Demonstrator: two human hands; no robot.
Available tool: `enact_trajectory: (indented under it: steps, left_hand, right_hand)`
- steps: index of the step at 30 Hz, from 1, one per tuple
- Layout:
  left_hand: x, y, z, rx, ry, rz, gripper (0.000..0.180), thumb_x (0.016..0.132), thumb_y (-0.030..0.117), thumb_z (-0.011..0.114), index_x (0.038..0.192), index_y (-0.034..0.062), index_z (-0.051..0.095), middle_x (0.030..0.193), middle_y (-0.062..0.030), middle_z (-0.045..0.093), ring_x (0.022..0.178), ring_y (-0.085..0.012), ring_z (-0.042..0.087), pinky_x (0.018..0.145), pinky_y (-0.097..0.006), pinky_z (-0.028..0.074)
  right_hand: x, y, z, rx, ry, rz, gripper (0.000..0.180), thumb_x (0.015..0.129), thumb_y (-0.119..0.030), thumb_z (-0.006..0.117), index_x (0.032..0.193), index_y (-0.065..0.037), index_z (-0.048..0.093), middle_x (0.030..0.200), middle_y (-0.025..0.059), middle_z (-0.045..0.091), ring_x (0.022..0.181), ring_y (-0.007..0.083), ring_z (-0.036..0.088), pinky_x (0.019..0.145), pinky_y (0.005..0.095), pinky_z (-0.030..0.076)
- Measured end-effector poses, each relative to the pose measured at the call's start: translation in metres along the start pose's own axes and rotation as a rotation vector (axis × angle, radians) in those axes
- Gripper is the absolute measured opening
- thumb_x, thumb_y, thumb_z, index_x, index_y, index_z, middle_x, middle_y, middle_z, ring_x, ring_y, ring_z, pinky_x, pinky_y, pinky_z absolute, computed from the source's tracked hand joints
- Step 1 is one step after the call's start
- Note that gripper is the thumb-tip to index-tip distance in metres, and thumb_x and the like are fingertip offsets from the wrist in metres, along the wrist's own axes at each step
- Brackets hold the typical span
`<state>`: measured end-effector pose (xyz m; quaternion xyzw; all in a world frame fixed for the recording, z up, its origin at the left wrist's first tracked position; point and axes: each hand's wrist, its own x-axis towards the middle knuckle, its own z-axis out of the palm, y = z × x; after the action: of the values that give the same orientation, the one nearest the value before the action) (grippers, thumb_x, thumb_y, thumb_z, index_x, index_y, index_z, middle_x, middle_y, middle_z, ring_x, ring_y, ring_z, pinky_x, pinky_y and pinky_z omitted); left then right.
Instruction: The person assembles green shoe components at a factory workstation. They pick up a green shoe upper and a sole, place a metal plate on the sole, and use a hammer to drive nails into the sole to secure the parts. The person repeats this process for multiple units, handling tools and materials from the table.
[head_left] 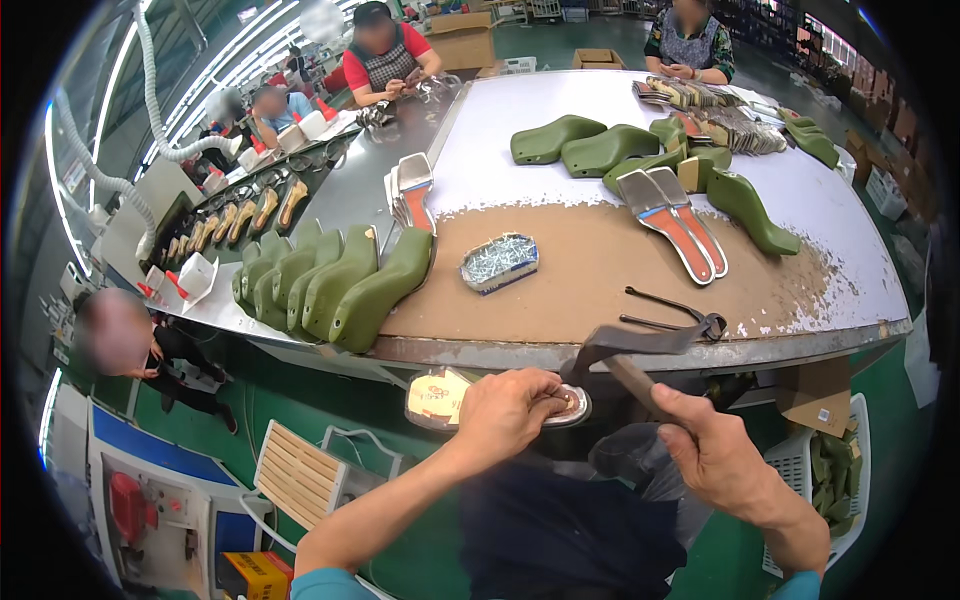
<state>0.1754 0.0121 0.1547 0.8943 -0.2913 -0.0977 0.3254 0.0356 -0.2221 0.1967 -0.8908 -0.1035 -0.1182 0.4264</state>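
In my lap area, below the table's near edge, lies a shoe insole [432, 398] with a cream printed end, apparently on a shoe last. My left hand [512, 408] rests across its middle, thumb and fingers pinched together near its brown end; whatever is between the fingertips is too small or hidden to make out. My right hand [722, 455] is closed around the wooden handle of a hammer [640, 345]. The hammer's dark curved head hangs close above the insole's brown end, right of my left fingers; whether it touches cannot be told.
On the table [600, 90] lie pincers [690, 322], a box of nails [500, 264], green shoe lasts [375, 290] and stacked insoles [675, 225]. A crate of green pieces [835, 470] stands at lower right, a slatted stool [300, 470] at lower left. Several people work beyond.
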Motion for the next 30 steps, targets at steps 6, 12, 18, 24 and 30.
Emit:
enact_trajectory:
  steps: [6,12,18,24,30]
  left_hand:
    - [-0.003,-0.009,-0.015,0.145,-0.09,0.135,0.051,0.08,0.042,0.081,0.12,0.0118,0.068,0.106,-0.0104,0.071,0.102,-0.0332,0.067,0.09,-0.042,0.051]
    - [-0.003,-0.033,-0.029,0.381,-0.172,0.334,0.063,0.077,0.047,0.082,0.128,0.0159,0.064,0.11,-0.0086,0.069,0.108,-0.0304,0.065,0.094,-0.044,0.046]
    - [-0.003,-0.025,-0.022,0.39,-0.168,0.322,0.056,0.079,0.045,0.077,0.125,0.0149,0.064,0.102,-0.009,0.067,0.097,-0.0305,0.066,0.088,-0.044,0.045]
    - [-0.005,-0.023,-0.021,0.408,-0.159,0.306,0.056,0.08,0.043,0.075,0.126,0.0143,0.062,0.099,-0.0113,0.064,0.094,-0.0316,0.066,0.086,-0.044,0.045]
    - [-0.007,-0.021,-0.016,0.402,-0.17,0.282,0.058,0.079,0.04,0.077,0.129,0.0155,0.059,0.102,-0.0131,0.062,0.093,-0.0347,0.065,0.088,-0.045,0.047]
  right_hand:
    - [-0.01,-0.006,-0.01,0.131,0.11,-0.044,0.046,0.099,-0.001,0.061,0.142,-0.003,0.046,0.091,0.0131,0.069,0.065,0.0125,0.063,0.06,0.0282,0.051]
    - [-0.026,-0.007,-0.019,0.409,0.216,0.067,0.05,0.101,-0.004,0.057,0.147,-0.001,0.039,0.081,0.0079,0.063,0.061,0.0094,0.056,0.057,0.0238,0.047]
    - [-0.054,0.021,-0.009,0.24,0.135,0.142,0.05,0.103,-0.008,0.058,0.149,-0.003,0.042,0.09,0.0116,0.065,0.065,0.0166,0.058,0.061,0.0301,0.05]
    - [-0.055,0.019,-0.01,0.113,0.101,0.15,0.051,0.099,-0.005,0.062,0.147,-0.003,0.046,0.117,0.0227,0.068,0.088,0.031,0.072,0.076,0.0354,0.056]
    - [-0.033,0.002,-0.014,0.033,-0.028,0.089,0.05,0.096,-0.005,0.064,0.144,-0.003,0.051,0.129,0.0225,0.065,0.098,0.0386,0.071,0.082,0.0381,0.058]
